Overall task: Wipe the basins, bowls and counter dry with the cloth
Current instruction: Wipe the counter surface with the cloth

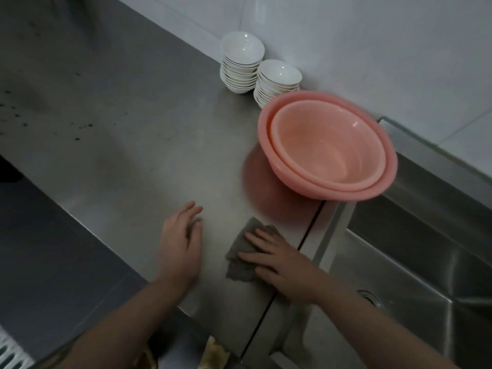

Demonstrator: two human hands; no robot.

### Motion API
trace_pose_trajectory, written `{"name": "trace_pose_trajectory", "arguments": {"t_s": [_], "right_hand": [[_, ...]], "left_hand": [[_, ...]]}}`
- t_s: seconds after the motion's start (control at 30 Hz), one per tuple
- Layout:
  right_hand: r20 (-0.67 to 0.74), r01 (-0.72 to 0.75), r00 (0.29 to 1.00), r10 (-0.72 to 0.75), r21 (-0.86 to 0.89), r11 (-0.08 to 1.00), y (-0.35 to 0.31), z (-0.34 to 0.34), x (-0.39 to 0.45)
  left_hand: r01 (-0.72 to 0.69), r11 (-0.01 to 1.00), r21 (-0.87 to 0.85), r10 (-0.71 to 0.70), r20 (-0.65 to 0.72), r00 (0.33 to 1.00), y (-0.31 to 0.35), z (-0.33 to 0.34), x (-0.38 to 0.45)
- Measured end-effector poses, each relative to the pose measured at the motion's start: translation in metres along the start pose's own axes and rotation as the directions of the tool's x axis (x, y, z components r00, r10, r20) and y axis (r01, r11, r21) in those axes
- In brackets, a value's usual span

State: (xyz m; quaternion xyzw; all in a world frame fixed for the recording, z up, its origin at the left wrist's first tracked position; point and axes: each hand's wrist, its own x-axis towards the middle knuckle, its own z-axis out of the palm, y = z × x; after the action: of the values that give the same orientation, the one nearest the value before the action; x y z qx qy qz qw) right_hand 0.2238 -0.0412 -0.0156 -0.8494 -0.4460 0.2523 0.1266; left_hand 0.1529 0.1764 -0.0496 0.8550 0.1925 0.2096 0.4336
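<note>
Fingers (257,233) of right hand (279,259) straight, pressing grey cloth (239,259) flat on steel counter (133,145); left hand (181,243) open, resting alongside, holding nothing.

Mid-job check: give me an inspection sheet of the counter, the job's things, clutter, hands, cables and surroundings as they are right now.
Surface: steel counter, dark specks at its far left.
Job's things: grey cloth flat on the counter; two nested pink basins by the sink; two stacks of white bowls against the wall.
Clutter: nothing seen.
Hands: right hand presses the cloth with straight fingers; left hand rests flat on the counter, holding nothing.
Cables: nothing seen.
Surroundings: white tiled wall; sink drain partly visible.
</note>
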Motion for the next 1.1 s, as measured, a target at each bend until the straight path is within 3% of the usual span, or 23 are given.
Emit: {"name": "trace_pose_trajectory", "arguments": {"t_s": [0.07,0.13,0.17,0.23,0.33,0.4,0.47,0.53,0.57,0.63,0.67,0.73,0.8,0.9,0.97,1.03,1.1], "right_hand": [[-0.148,-0.202,0.962,0.231,0.185,0.962,0.006,-0.011,0.0],[-0.396,-0.432,0.792,0.465,0.174,0.885,-0.007,-0.001,0.015],[-0.46,-0.505,0.741,0.488,0.097,0.858,-0.019,0.009,0.025],[-0.417,-0.582,0.732,0.539,0.03,0.813,-0.039,0.035,0.046],[-0.484,-0.629,0.658,0.577,0.069,0.775,-0.039,0.034,0.093],[-0.494,-0.605,0.675,0.548,0.055,0.794,-0.039,0.014,0.135],[-0.452,-0.502,0.785,0.423,-0.064,0.863,-0.05,0.002,0.17],[-0.324,-0.261,0.931,0.168,-0.27,0.927,-0.064,0.014,0.178],[-0.256,-0.105,0.967,0.011,-0.356,0.929,-0.068,0.021,0.168],[-0.149,0.127,0.965,-0.214,-0.448,0.885,-0.055,0.027,0.137],[-0.15,0.166,0.953,-0.265,-0.473,0.865,-0.039,0.024,0.128],[-0.253,0.039,0.948,-0.192,-0.505,0.862,-0.01,0.011,0.132],[-0.354,-0.235,0.931,0.084,-0.409,0.882,-0.003,-0.006,0.166],[-0.437,-0.541,0.79,0.431,-0.163,0.825,-0.024,-0.027,0.242],[-0.427,-0.615,0.717,0.551,-0.015,0.789,-0.041,-0.041,0.29],[-0.398,-0.551,0.78,0.482,-0.075,0.831,-0.067,-0.041,0.322],[-0.339,-0.305,0.914,0.225,-0.205,0.93,-0.101,-0.025,0.324]], "left_hand": [[-0.021,0.988,0.155,0.019,0.01,1.0,-0.02,-0.019,0.013],[0.027,0.947,0.319,-0.027,-0.005,1.0,-0.041,-0.035,0.028],[0.077,0.917,0.393,-0.079,-0.012,0.997,-0.049,-0.04,0.034],[0.158,0.852,0.5,-0.165,-0.03,0.986,-0.057,-0.043,0.04],[0.155,0.78,0.606,-0.166,-0.038,0.985,-0.06,-0.036,0.042],[0.158,0.767,0.621,-0.176,-0.033,0.984,-0.059,-0.034,0.042],[0.152,0.769,0.621,-0.168,-0.033,0.985,-0.062,-0.037,0.043],[0.151,0.786,0.599,-0.169,-0.027,0.985,-0.064,-0.04,0.044],[0.154,0.807,0.571,-0.174,-0.019,0.985,-0.065,-0.041,0.043],[0.152,0.843,0.516,-0.175,-0.005,0.985,-0.065,-0.044,0.043],[0.135,0.844,0.518,-0.163,0.01,0.987,-0.065,-0.048,0.043],[0.069,0.836,0.544,-0.122,0.061,0.991,-0.069,-0.062,0.049],[0.001,0.836,0.549,-0.08,0.12,0.99,-0.083,-0.082,0.062],[0.004,0.812,0.583,-0.073,0.095,0.993,-0.114,-0.115,0.092],[0.04,0.807,0.589,-0.09,0.056,0.994,-0.133,-0.13,0.115],[0.053,0.823,0.566,-0.099,0.051,0.994,-0.144,-0.136,0.131],[0.034,0.838,0.544,-0.069,0.045,0.997,-0.15,-0.138,0.14]]}}
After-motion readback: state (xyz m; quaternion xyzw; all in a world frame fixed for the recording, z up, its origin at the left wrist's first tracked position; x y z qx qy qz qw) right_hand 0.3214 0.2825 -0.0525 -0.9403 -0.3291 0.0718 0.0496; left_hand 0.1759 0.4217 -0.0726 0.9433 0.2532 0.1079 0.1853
